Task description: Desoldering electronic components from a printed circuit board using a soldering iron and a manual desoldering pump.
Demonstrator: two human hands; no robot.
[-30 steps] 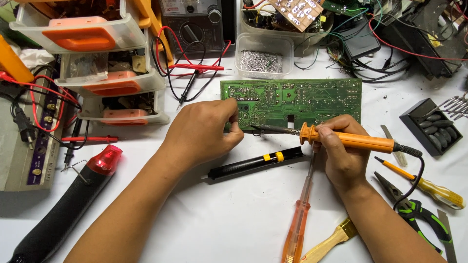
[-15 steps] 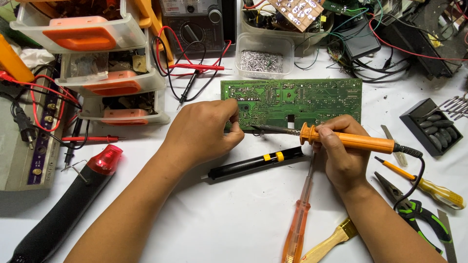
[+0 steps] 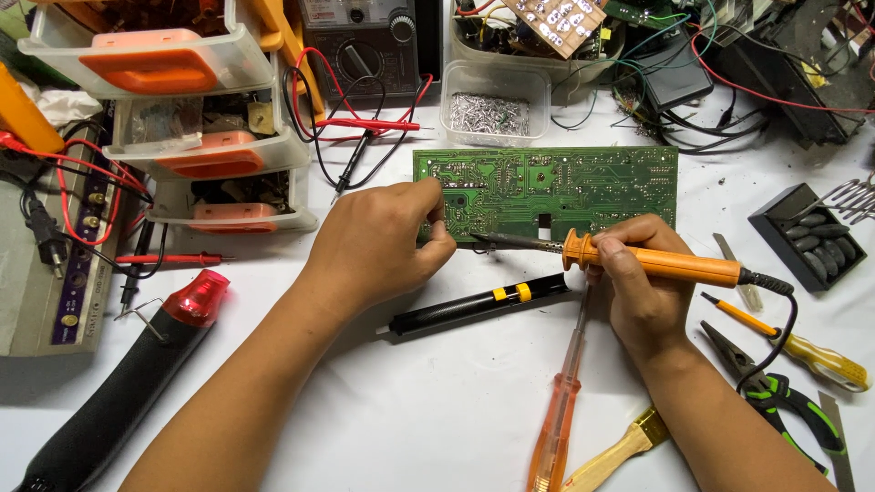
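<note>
My left hand (image 3: 378,241) covers the lower left corner of the green circuit board (image 3: 565,187), so I cannot tell what my fingertips pinch there. My right hand (image 3: 643,292) hides the upper shaft of the orange screwdriver (image 3: 558,419); its handle is cut by the bottom edge, like the black heat gun (image 3: 118,392). The soldering iron (image 3: 638,260) tip is too small to tell if it touches the board.

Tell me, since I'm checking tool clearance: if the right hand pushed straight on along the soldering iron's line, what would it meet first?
Probably the left hand: the soldering iron in the right hand points left, tip beside those fingers at the circuit board edge.
</note>
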